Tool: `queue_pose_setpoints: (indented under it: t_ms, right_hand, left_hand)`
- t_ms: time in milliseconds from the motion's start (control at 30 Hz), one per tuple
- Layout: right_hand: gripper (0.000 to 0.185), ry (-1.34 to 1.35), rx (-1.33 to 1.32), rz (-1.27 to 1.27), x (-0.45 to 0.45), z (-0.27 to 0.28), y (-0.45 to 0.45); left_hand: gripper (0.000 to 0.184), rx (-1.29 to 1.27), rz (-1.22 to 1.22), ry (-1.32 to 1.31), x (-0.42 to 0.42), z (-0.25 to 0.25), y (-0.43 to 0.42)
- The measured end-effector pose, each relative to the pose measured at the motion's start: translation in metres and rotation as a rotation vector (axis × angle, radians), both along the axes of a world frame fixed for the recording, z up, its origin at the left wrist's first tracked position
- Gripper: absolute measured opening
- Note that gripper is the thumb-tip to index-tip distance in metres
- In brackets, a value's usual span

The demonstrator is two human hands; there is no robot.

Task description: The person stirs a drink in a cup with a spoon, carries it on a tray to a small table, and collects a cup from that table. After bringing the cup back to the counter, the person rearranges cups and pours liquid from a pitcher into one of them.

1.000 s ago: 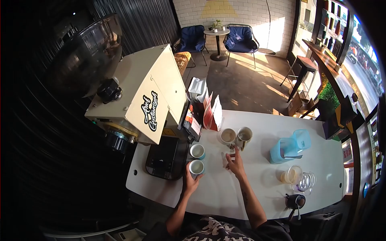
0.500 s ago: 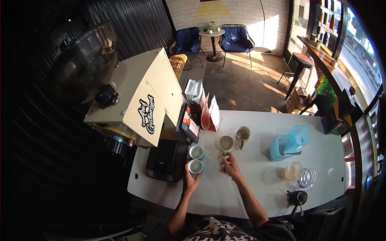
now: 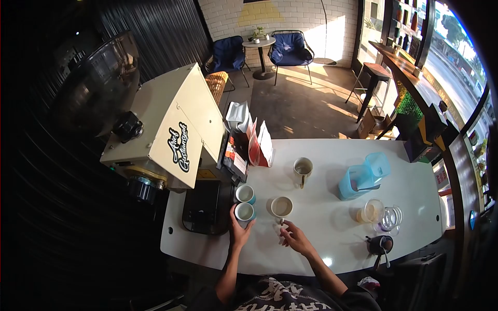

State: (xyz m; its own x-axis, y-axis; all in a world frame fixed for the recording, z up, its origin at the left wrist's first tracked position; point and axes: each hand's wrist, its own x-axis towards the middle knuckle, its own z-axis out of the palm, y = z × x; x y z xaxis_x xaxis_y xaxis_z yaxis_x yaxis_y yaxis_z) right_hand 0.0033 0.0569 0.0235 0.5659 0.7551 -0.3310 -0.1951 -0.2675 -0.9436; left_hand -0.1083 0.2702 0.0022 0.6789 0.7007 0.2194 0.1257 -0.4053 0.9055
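Observation:
My left hand (image 3: pixel 241 231) is wrapped round the nearer of two small cups, a light-rimmed cup (image 3: pixel 244 211) with a bluish outside. Touching it from behind is the other small cup (image 3: pixel 245 194). My right hand (image 3: pixel 294 236) has its fingers at the handle of a pale mug (image 3: pixel 281 206), which stands upright on the white table (image 3: pixel 321 249). Farther back stands a second mug (image 3: pixel 303 166), its handle pointing towards me. What fills the mugs is too small to make out.
A cream grinder (image 3: pixel 171 124) stands at the left beside a black scale-like tray (image 3: pixel 207 207) and red-and-white bags (image 3: pixel 260 145). Blue containers (image 3: pixel 353 182), a clear plastic cup (image 3: pixel 372 211), a stack of clear rings (image 3: pixel 390 218) and a dark pot (image 3: pixel 379 244) stand on the right.
The pale mug has come towards me, away from the second mug, with my right hand at its handle. My left hand has stayed round the nearer small cup. The camera view has shifted.

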Motion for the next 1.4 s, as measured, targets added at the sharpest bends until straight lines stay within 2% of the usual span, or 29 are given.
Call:
queue_pose_setpoints:
  t_ms: [167,200,267,333,367,467,500,567,700,800,1067,1167,1233,1400]
  right_hand:
    - [0.049,-0.041,-0.013,-0.034,-0.001,0.008,-0.012]
    - [0.049,-0.043,-0.012,-0.035,0.003,0.008,-0.013]
    - [0.047,-0.081,0.030,-0.142,0.016,0.007,-0.013]
    - [0.045,-0.096,0.087,-0.267,0.034,0.004,-0.009]
    - [0.045,-0.110,0.122,-0.331,0.043,0.006,-0.005]
    - [0.047,-0.160,0.141,-0.448,0.077,0.008,0.010]
    - [0.047,-0.163,0.142,-0.444,0.086,0.008,0.015]
    - [0.048,-0.134,0.104,-0.406,0.102,0.006,0.025]
    - [0.036,-0.053,0.100,-0.235,0.118,-0.009,0.035]
    - [0.029,-0.070,0.102,-0.261,0.115,-0.011,0.035]
    - [0.029,-0.098,0.054,-0.298,0.092,-0.008,0.006]
    - [0.029,-0.111,0.033,-0.306,0.084,-0.005,-0.009]
    - [0.029,-0.110,0.039,-0.302,0.076,-0.005,-0.019]
    - [0.030,-0.105,0.012,-0.317,0.051,-0.004,-0.042]
  left_hand:
    - [0.084,0.012,0.026,0.027,-0.012,0.016,-0.007]
    - [0.080,-0.002,0.058,-0.011,-0.015,0.014,-0.009]
    - [0.075,-0.018,0.089,-0.047,-0.023,0.011,-0.015]
    - [0.063,-0.033,0.198,0.045,-0.032,0.009,-0.024]
    - [0.063,-0.034,0.198,0.046,-0.035,0.009,-0.029]
    - [0.047,-0.183,-0.110,0.084,-0.041,-0.001,-0.040]
    - [0.047,-0.183,-0.106,0.081,-0.040,0.005,-0.045]
    - [0.047,-0.426,-0.335,0.157,-0.035,0.021,-0.056]
    - [0.056,-0.530,-0.475,0.146,-0.021,0.000,-0.058]
    - [0.057,-0.567,-0.478,0.137,-0.008,-0.002,-0.060]
    - [0.056,-0.702,-0.561,0.083,0.017,-0.024,-0.066]
    - [0.055,-0.798,-0.558,0.109,0.023,-0.021,-0.072]
    - [0.047,-0.856,-0.550,0.096,0.026,-0.019,-0.075]
    - [0.044,-0.873,-0.599,0.079,0.029,-0.006,-0.079]
